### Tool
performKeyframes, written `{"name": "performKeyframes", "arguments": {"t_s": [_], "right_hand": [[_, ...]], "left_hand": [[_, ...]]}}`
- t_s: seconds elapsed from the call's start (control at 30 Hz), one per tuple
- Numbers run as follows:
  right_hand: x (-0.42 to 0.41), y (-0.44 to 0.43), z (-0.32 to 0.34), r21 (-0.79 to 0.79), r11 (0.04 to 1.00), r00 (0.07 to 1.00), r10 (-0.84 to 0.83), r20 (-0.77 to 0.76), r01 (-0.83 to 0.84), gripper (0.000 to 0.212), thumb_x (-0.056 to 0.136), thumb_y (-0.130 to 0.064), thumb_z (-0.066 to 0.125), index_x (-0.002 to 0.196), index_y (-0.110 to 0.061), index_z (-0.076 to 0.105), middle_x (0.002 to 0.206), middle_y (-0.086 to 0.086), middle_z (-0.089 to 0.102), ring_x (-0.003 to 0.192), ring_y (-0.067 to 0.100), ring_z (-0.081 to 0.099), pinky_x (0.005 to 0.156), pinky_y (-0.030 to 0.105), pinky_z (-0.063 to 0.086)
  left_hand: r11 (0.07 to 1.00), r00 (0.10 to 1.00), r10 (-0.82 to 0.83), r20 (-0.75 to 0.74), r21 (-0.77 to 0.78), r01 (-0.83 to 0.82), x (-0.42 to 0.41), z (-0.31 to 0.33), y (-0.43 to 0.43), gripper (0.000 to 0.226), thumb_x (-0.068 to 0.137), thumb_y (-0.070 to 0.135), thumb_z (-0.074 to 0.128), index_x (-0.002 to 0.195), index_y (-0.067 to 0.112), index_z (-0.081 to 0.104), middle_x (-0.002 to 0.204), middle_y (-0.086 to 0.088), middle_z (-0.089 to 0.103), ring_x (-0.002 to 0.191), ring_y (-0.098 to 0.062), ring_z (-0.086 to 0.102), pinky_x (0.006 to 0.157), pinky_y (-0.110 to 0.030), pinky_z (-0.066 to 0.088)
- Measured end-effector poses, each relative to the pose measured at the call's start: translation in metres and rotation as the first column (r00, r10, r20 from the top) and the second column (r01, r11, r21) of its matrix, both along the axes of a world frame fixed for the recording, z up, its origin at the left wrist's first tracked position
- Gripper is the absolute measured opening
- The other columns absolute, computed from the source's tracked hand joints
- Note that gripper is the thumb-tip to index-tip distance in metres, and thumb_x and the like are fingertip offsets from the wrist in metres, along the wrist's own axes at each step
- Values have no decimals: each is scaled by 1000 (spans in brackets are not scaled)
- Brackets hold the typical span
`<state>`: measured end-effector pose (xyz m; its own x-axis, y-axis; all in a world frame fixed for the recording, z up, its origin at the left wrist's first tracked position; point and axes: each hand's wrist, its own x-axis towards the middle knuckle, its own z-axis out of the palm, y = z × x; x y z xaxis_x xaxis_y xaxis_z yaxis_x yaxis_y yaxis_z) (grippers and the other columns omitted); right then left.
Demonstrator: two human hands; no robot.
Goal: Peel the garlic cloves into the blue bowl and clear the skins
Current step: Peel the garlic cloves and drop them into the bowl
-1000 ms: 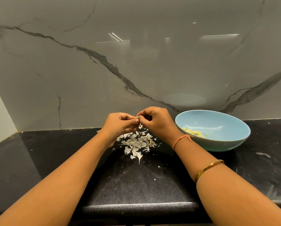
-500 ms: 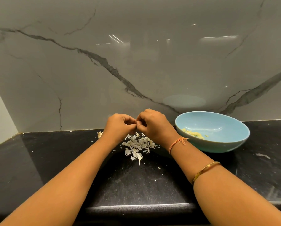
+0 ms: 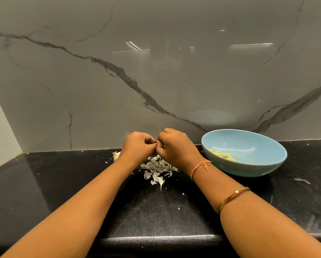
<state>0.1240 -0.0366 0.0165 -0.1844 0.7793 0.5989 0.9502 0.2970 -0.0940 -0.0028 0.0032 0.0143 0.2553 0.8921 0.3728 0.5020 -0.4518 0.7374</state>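
Pinching one garlic clove (image 3: 157,141) in curled fingers (image 3: 150,142), left hand (image 3: 137,147) and right hand (image 3: 176,147) touch above skins (image 3: 156,169).

You will find no text, label, brand, number or sign to read anywhere here: not on the blue bowl (image 3: 244,162), not on the black surface (image 3: 62,183), and not on the marble wall (image 3: 156,71).

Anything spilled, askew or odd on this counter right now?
Nothing damaged. Loose skins lie heaped on the counter below the left hand and right hand pinching a garlic clove, flecks scattered wider, one pale scrap right of the blue bowl: peeling mess, not yet cleared.
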Motion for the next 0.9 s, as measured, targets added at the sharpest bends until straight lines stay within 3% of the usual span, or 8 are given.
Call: {"name": "performKeyframes", "arguments": {"t_s": [0.13,0.27,0.37,0.57,0.67,0.83,0.9], "right_hand": [[-1,-1,1,12,1000,1000,11,1,-11,23,90,-12,45,88,2,63,89,16,57,72,21,40,64,28,26],[-3,-1,0,-14,1000,1000,10,29,-10,25,91,-12,45,89,4,64,91,19,58,80,32,51,65,31,30],[-3,0,1,-34,999,997,18,79,-16,28,94,-14,41,97,1,64,97,15,59,87,29,55,69,29,34],[-3,0,-3,15,996,993,87,83,-88,23,92,-8,48,89,7,64,89,22,61,81,35,57,67,34,38],[-1,1,-4,22,996,993,85,78,-87,24,93,-11,48,89,6,64,89,21,61,81,34,57,69,36,42],[2,3,-4,25,998,987,56,-149,-52,21,89,-11,51,84,2,66,85,19,61,80,33,55,63,33,34],[4,4,-5,54,996,950,77,-304,-64,19,89,-9,52,89,0,69,88,16,65,83,30,57,69,35,42]], "left_hand": [[1000,1000,6,-17,3,-6,1,0,-1,13,80,6,67,68,7,72,61,-4,68,58,-14,65,65,-31,57],[1000,999,0,-39,-3,0,-1,0,0,14,80,6,66,68,7,73,64,-7,70,66,-23,70,69,-37,59],[1000,998,2,-58,-11,-3,-1,1,0,16,81,5,66,66,9,72,64,-6,70,68,-24,70,71,-39,59],[997,999,-18,-28,-75,16,-2,0,2,24,83,1,64,63,11,71,66,-10,70,63,-19,69,71,-36,60],[995,999,-43,-22,-93,41,-2,0,2,17,84,3,65,70,9,72,69,-11,71,59,-13,66,69,-31,59],[982,985,-105,136,-140,124,-3,1,1,12,85,3,66,75,3,71,56,1,67,52,-6,65,61,-22,58],[976,971,-126,204,-151,158,-2,2,2,14,85,2,65,72,6,69,53,3,66,53,-8,65,61,-21,58]]}}
